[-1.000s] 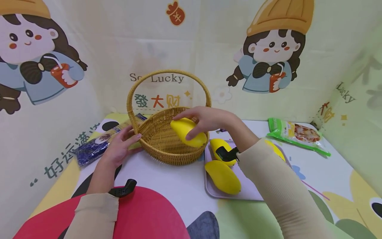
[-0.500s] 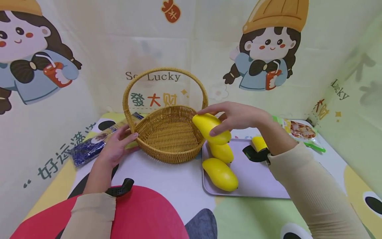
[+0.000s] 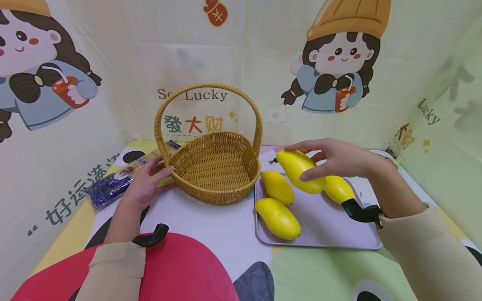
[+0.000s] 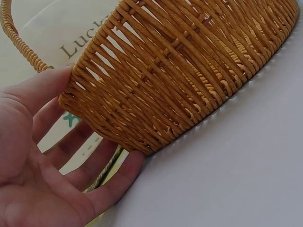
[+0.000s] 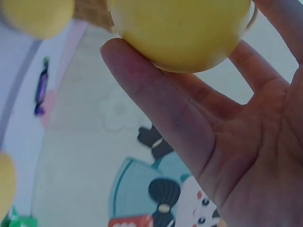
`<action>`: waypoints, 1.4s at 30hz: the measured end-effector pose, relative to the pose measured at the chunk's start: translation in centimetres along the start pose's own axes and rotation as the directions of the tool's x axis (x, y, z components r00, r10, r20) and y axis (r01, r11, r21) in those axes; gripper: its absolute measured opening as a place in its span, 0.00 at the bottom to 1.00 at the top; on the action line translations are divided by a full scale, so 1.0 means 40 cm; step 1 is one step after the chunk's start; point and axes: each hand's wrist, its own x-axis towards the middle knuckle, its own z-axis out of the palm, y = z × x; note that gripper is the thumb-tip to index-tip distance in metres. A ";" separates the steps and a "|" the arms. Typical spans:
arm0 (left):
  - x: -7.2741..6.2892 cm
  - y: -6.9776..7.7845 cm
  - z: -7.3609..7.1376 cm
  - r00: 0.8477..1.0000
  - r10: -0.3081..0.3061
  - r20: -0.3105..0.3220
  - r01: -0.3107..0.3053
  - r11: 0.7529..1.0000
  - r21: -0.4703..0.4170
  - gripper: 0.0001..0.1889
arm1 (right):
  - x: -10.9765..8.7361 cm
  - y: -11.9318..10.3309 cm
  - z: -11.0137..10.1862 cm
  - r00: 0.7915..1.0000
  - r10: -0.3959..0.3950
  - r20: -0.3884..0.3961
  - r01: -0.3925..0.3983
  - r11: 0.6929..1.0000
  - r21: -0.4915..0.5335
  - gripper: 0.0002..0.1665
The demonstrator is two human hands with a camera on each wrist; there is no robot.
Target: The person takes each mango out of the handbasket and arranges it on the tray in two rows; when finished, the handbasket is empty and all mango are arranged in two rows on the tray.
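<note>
A yellow mango (image 3: 295, 167) is held between the thumb and fingers of my right hand (image 3: 335, 159), above the lilac tray (image 3: 327, 234). In the right wrist view, the smooth underside of this mango (image 5: 184, 38) rests against the fingers. Two mangoes lie at the tray's left side, a rear mango (image 3: 278, 187) and a front mango (image 3: 278, 219). Another mango (image 3: 339, 189) is partly hidden behind the held one. My left hand (image 3: 144, 184) holds the left end of the wicker basket (image 3: 214, 196), its thumb at the rim. No mango shows inside the basket.
Behind my left hand lies a blue and yellow plastic packet (image 3: 116, 179), partly covered. A small dark-wrapped candy (image 5: 41, 90) lies beyond the tray. Patterned cloth (image 3: 271, 62) covers the walls. The basket's tall handle (image 3: 211, 85) arches upright.
My right hand has carried the mango rightward, out from over the basket to above the tray. My left hand stays at the basket's left end.
</note>
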 end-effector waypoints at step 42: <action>-0.002 -0.005 0.005 0.999 0.032 -0.006 -0.032 0.999 0.038 0.42 | -0.289 0.288 0.192 0.982 0.177 -0.072 -0.171 0.982 0.077 0.40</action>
